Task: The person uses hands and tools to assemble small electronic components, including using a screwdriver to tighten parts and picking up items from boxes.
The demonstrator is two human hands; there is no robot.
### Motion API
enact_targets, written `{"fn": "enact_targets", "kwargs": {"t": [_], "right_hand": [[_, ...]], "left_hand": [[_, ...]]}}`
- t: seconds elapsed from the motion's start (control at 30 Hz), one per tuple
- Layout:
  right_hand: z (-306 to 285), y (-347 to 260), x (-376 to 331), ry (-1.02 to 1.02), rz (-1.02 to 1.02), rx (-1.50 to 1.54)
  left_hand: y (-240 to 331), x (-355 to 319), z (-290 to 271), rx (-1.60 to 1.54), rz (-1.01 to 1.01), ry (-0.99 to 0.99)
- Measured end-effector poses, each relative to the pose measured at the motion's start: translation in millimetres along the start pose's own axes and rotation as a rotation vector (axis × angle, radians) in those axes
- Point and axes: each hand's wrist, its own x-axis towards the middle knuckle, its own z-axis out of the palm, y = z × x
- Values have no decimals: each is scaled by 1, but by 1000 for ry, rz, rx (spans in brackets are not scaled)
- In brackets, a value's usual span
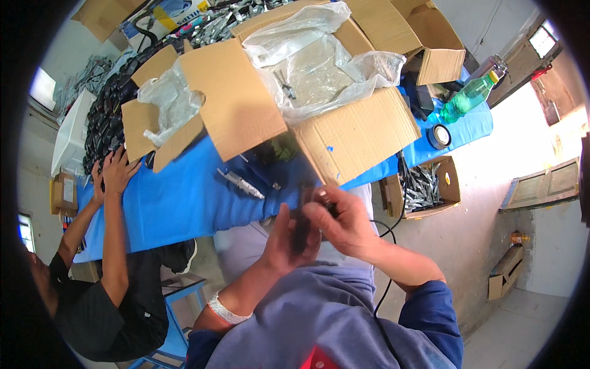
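Over my lap, my left hand [292, 243] is closed around a dark, elongated object [300, 230], which is blurred, so its kind cannot be made out. The fingers of my right hand [345, 222] grip the upper end of the same object, near a small shiny part. A silver metal rod-like piece [243, 184] lies on the blue tablecloth [184, 190], just beyond my left hand. Beside it is a smaller metal bit [276, 185].
Open cardboard boxes [356, 138] with plastic liners stand ahead. Another person's hands [117, 172] rest at a heap of black parts [107, 126] on the left. A green bottle [470, 98] and a round tin [439, 136] stand right. A box of metal pieces [452, 184] sits lower right, near a black cable [388, 289].
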Motion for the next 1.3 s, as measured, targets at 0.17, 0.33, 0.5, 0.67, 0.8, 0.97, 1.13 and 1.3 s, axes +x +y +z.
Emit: {"fn": "enact_targets", "kwargs": {"t": [0.17, 0.33, 0.5, 0.67, 0.8, 0.97, 1.13, 1.3], "right_hand": [[-64, -53, 62, 216, -233, -261], [-112, -63, 163, 199, -277, -464], [-122, -53, 230, 113, -158, -377], [-133, -70, 230, 182, -223, -296], [-167, -96, 217, 324, -394, -355], [-221, -114, 209, 386, -480, -155], [-237, -124, 194, 407, -442, -118], [-229, -116, 183, 372, -365, -142]], "left_hand": [[17, 16, -9, 223, 16, 222], [42, 9, -19, 305, 125, 259], [52, -4, -32, 312, 299, 418], [55, -20, -58, 167, 411, 454], [56, -15, -56, 151, 411, 457], [66, 16, -34, 300, 360, 304], [56, 42, -19, 431, 274, 342], [44, 46, -14, 467, 222, 307]]}}
